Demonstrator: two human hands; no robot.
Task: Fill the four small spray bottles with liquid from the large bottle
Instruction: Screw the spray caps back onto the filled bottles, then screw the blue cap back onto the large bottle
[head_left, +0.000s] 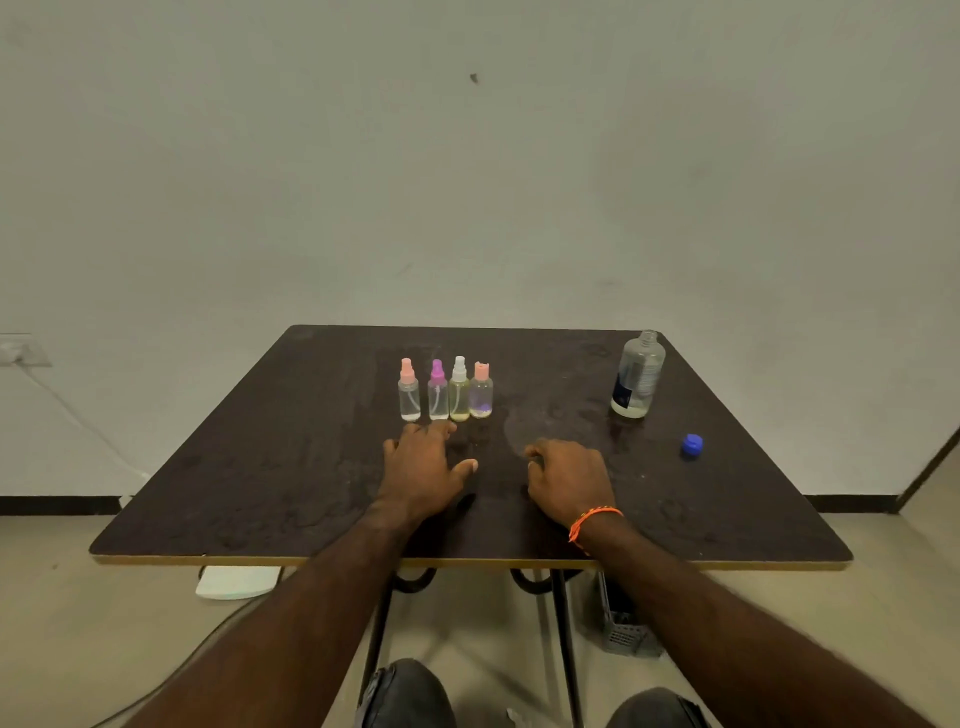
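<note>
Four small clear spray bottles stand in a row on the dark table: one with a pink top, one with a purple top, one with a white top and one with a peach cap. The large clear bottle stands uncapped at the far right, and its blue cap lies on the table nearer me. My left hand rests flat on the table just in front of the row, fingers spread. My right hand rests beside it with fingers loosely curled, holding nothing.
The tabletop looks wet between the small bottles and the large one. A wall stands behind the table. Below the front edge are the table's metal legs, a white object, a grey basket and my knees.
</note>
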